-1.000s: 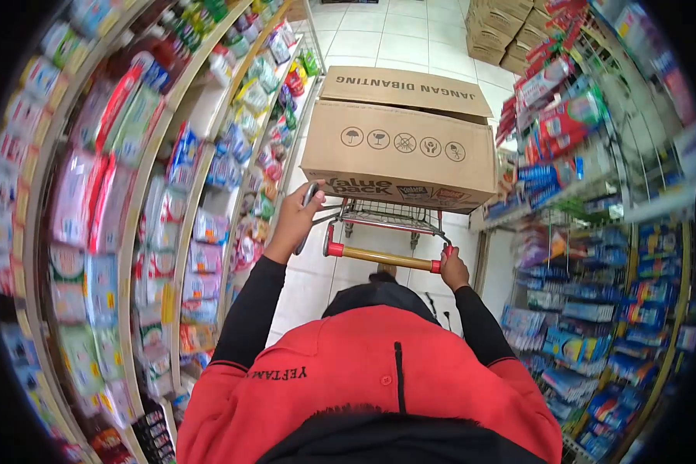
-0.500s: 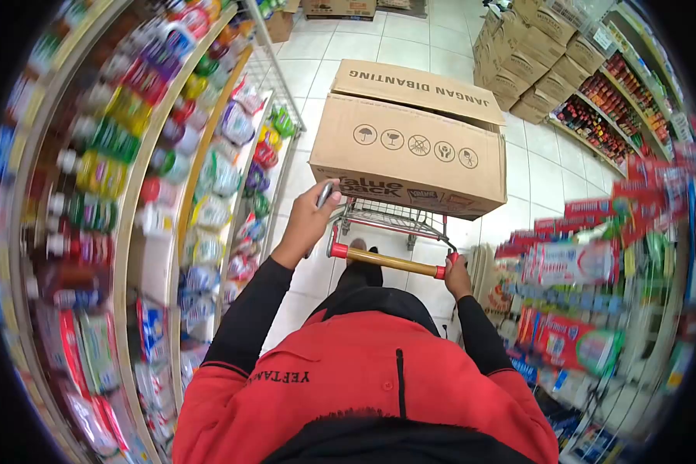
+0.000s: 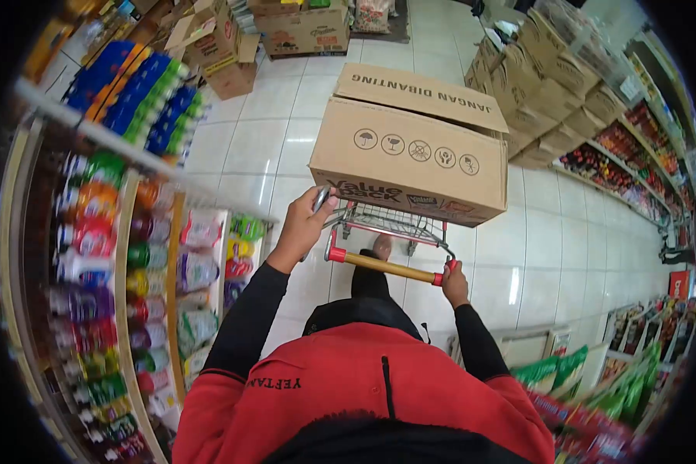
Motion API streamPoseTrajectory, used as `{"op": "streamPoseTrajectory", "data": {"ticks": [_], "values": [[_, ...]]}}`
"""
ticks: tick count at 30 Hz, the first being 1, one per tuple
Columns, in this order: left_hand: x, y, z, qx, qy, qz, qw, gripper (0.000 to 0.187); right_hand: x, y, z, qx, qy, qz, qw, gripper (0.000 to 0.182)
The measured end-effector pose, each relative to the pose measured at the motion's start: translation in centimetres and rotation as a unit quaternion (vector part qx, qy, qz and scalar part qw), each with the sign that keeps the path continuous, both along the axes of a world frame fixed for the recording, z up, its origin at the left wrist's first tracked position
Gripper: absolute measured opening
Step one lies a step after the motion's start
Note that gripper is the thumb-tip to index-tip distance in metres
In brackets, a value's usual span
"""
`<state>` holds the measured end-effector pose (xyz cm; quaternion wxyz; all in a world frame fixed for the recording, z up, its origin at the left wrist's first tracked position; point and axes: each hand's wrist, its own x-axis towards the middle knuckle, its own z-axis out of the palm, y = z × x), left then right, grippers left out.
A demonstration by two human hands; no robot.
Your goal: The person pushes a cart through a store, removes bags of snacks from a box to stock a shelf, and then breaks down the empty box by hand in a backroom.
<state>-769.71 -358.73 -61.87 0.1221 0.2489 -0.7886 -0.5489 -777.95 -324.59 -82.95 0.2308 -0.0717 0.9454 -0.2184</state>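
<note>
A large cardboard box (image 3: 410,151) with a raised top flap rests on a metal shopping cart (image 3: 387,222). My left hand (image 3: 303,226) is closed round a thin dark object (image 3: 322,199), perhaps a phone, beside the box's near left corner. My right hand (image 3: 455,284) grips the right end of the cart's handle (image 3: 387,267), at its red end piece. The handle's left end has no hand on it. What lies inside the box is hidden.
Shelves of colourful bottles and pouches (image 3: 93,282) line the left side. Stacked cartons (image 3: 545,85) stand at the back right beside shelved goods. Open boxes (image 3: 223,46) and another carton (image 3: 305,31) are ahead at the left. Green packs (image 3: 553,371) are at the lower right.
The cart, box and I have moved forward along the aisle. Shelves on both sides have slid back, and more cartons and blue-green packs show ahead. Both hands keep their holds.
</note>
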Motion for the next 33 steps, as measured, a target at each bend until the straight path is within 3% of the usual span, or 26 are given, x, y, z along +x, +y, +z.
{"op": "streamPoseTrajectory", "data": {"ticks": [14, 18, 22, 24, 28, 33], "values": [[-42.1, -20.6, -2.7, -0.018, -0.035, -0.003, 0.999, 0.031, -43.1, -20.0, -2.5, 0.072, -0.042, 0.049, 0.995, 0.035], [-54.8, -25.2, -4.7, -0.001, 0.024, -0.012, 1.000, 0.031, -55.2, -24.4, -4.5, 0.037, -0.030, 0.027, 0.998, 0.036], [-67.0, -29.8, -5.1, -0.007, -0.010, -0.014, 1.000, 0.031, -67.4, -29.0, -5.6, 0.053, -0.038, 0.035, 0.997, 0.040], [-73.5, -31.6, -5.4, -0.030, -0.030, -0.027, 0.999, 0.030, -73.7, -30.8, -5.7, -0.011, -0.018, 0.023, 1.000, 0.042], [-83.2, -36.1, -5.4, -0.014, -0.050, -0.047, 0.998, 0.029, -83.2, -35.1, -6.4, -0.005, -0.048, -0.037, 0.998, 0.031], [-97.5, -41.3, -5.6, -0.031, -0.028, -0.048, 0.998, 0.033, -96.9, -39.7, -8.2, -0.054, 0.000, -0.037, 0.998, 0.032]]}}
